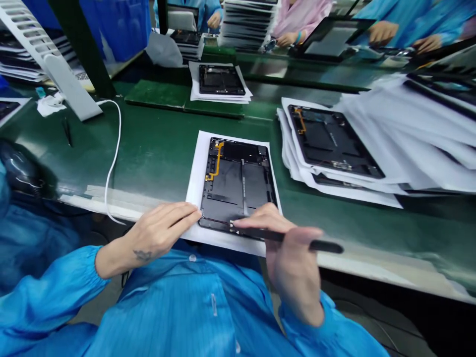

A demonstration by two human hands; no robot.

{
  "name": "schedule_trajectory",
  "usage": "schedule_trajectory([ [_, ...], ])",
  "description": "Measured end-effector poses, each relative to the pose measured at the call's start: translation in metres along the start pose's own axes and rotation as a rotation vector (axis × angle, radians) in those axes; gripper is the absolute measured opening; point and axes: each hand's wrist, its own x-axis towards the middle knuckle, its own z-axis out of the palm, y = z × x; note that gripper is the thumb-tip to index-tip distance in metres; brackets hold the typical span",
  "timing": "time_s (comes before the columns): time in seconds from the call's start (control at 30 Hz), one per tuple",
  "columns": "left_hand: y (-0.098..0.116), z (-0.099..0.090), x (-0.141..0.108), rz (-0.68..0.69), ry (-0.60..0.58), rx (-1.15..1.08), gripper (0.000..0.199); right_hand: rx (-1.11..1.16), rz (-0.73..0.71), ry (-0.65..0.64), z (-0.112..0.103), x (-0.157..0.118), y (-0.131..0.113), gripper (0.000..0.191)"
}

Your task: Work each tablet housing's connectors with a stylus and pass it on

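Note:
A black tablet housing (pixel 226 186) with an orange flex cable (pixel 218 161) along its left side lies on a white sheet (pixel 195 163) before me. My left hand (pixel 159 228) rests at the housing's lower left corner, fingers stretched out and close together, touching the edge, with nothing held. In my right hand (pixel 293 248) is a dark pen-like tool (pixel 327 246), lying across the palm under the thumb. The right index fingertip presses near a small metal connector (pixel 232 225) at the housing's lower edge.
To the right stand stacked housings between white sheets (pixel 293 163). Another housing (pixel 221 79) lies beyond, by a green board (pixel 156 94). At left are a white stand (pixel 70 89), a white cable (pixel 118 134) and black tweezers (pixel 67 131). Other people's hands (pixel 383 32) work across the bench.

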Motion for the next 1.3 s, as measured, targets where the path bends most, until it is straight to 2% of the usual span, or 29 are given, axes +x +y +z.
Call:
schedule_trajectory([
  [0.07, 0.0, 0.001, 0.003, 0.029, -0.012, 0.019, 0.03, -0.08, -0.109, -0.026, 0.002, -0.006, 0.01, 0.053],
  [0.13, 0.0, 0.002, 0.006, 0.052, -0.015, 0.041, 0.031, -0.162, -0.253, -0.043, 0.006, -0.013, 0.015, 0.018],
  [0.17, 0.0, 0.002, 0.007, 0.061, -0.012, 0.049, 0.032, -0.223, -0.329, -0.053, 0.008, -0.017, 0.016, 0.013],
  [0.23, 0.0, 0.001, 0.008, 0.079, -0.013, 0.051, 0.032, -0.367, -0.453, -0.068, 0.013, -0.021, 0.017, 0.024],
  [0.3, 0.0, 0.002, 0.009, 0.099, -0.012, 0.039, 0.03, -0.488, -0.533, -0.064, 0.016, -0.023, 0.018, 0.024],
  [0.47, 0.001, 0.009, 0.008, 0.097, 0.025, 0.018, 0.025, -0.6, -0.612, -0.066, 0.019, -0.025, 0.028, 0.026],
  [0.63, 0.004, 0.012, 0.008, 0.048, 0.04, 0.012, 0.025, -0.642, -0.576, -0.003, 0.014, -0.038, 0.032, 0.034],
  [0.77, 0.007, 0.01, 0.012, 0.055, 0.027, 0.045, 0.029, -0.559, -0.499, 0.016, 0.001, -0.042, 0.022, 0.035],
  [0.87, 0.011, 0.01, 0.015, 0.068, 0.02, 0.101, 0.03, -0.392, -0.357, -0.039, -0.003, -0.026, 0.01, 0.031],
  [0.97, 0.016, 0.01, 0.018, 0.07, 0.007, 0.166, 0.03, -0.209, -0.195, -0.1, 0.004, -0.002, 0.002, 0.018],
  [1.03, 0.019, 0.01, 0.018, 0.067, -0.022, 0.193, 0.031, -0.164, -0.131, -0.122, 0.011, 0.011, 0.001, 0.016],
  [1.3, 0.022, 0.013, 0.013, 0.058, -0.066, 0.179, 0.033, -0.231, -0.166, -0.187, 0.017, 0.017, 0.006, 0.016],
])
